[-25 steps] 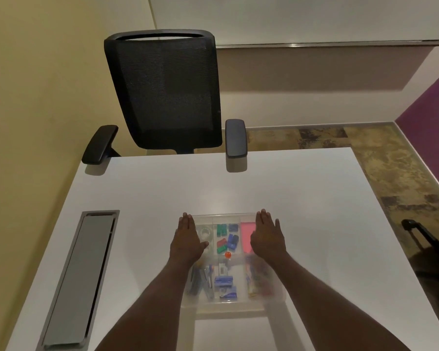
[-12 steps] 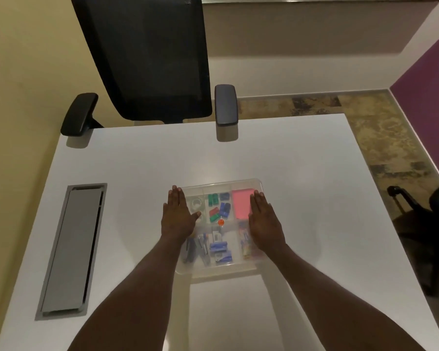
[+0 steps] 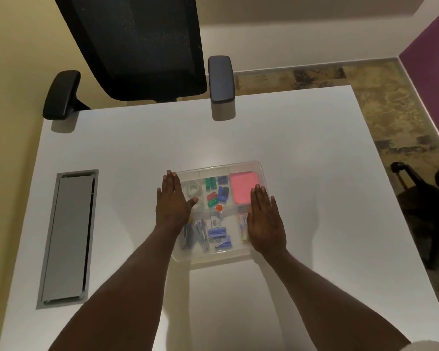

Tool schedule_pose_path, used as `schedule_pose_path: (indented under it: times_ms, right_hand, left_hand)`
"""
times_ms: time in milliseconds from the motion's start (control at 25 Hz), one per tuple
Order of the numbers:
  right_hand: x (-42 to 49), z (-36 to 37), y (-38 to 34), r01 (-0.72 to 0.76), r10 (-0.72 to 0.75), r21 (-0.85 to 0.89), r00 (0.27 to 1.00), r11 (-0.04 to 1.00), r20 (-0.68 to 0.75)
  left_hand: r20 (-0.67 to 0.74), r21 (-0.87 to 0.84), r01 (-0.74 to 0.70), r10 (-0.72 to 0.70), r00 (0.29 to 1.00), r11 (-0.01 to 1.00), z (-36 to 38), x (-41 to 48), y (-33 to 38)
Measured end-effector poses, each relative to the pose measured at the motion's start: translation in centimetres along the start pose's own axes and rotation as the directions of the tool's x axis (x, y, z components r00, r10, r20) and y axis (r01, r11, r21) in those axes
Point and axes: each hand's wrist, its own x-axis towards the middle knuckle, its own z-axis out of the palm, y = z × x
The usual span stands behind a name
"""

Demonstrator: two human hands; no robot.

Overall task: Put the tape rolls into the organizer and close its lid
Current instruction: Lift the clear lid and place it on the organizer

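Note:
A clear plastic organizer (image 3: 243, 166) lies on the white table, its clear lid down over the compartments. A clear tape roll (image 3: 193, 189) shows through the lid in the far left compartment, beside small green, blue and red clips. My left hand (image 3: 174, 202) rests flat on the lid's left side, fingers apart, thumb pointing toward the roll. My right hand (image 3: 265, 220) lies flat on the lid's right side, partly over a pink notepad (image 3: 242, 186). Neither hand holds anything.
The white table (image 3: 302, 153) has a grey cable hatch (image 3: 69, 236) set into its left part. A black mesh office chair (image 3: 137, 46) stands at the far edge. Another dark chair (image 3: 426, 203) stands off the table's right side.
The view has tilted down, so the table and organizer sit higher in frame. Both hands stay flat on the lid in the same places.

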Motion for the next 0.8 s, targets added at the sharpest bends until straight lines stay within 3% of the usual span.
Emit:
schedule_pose_path:
  times_ms: [320,480,800]
  right_hand:
    - [-0.1,-0.1,-0.1,0.021,-0.021,-0.009,0.997,1.000,-0.073]
    - [-0.2,0.1,0.1,0.022,-0.022,0.000,0.999,1.000,-0.042]
    - [-0.1,0.2,0.2,0.007,-0.007,0.005,1.000,1.000,0.017]
  left_hand:
    - [-0.134,-0.027,-0.004,0.000,0.991,1.000,2.5,-3.1,0.0]
    - [-0.232,-0.063,-0.012,-0.003,0.973,0.998,5.3,-6.8,0.2]
    - [-0.273,-0.117,-0.008,-0.025,0.962,0.993,6.2,-8.2,0.1]
